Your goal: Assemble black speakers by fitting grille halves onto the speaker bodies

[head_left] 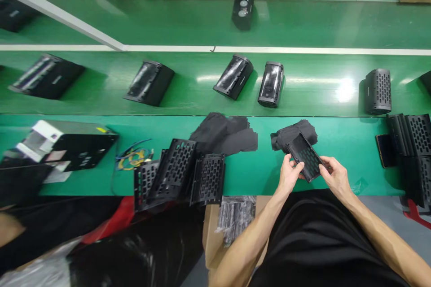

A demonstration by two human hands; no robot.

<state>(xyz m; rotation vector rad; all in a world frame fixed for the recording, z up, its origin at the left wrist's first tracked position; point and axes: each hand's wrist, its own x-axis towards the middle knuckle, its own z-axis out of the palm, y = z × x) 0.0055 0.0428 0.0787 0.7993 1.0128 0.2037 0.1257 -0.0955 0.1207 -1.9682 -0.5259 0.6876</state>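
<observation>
A black perforated panel is held tilted between both hands over the near edge of the green table. My left hand pinches its left side, thumb on the inner face. On the opposite edge, my right hand grips the panel with thumb and fingers. Just behind it lies a small pile of black fabric pieces, partly covered by the panel's far end. A larger spread of black fabric sheets rests to the left. Beside that, several similar perforated panels lie stacked, overhanging the table edge.
Several black housings stand along the green surface beyond the table. More panels are stacked at far right beside a phone. A boxy device and coiled cables sit left. An open carton is below the edge.
</observation>
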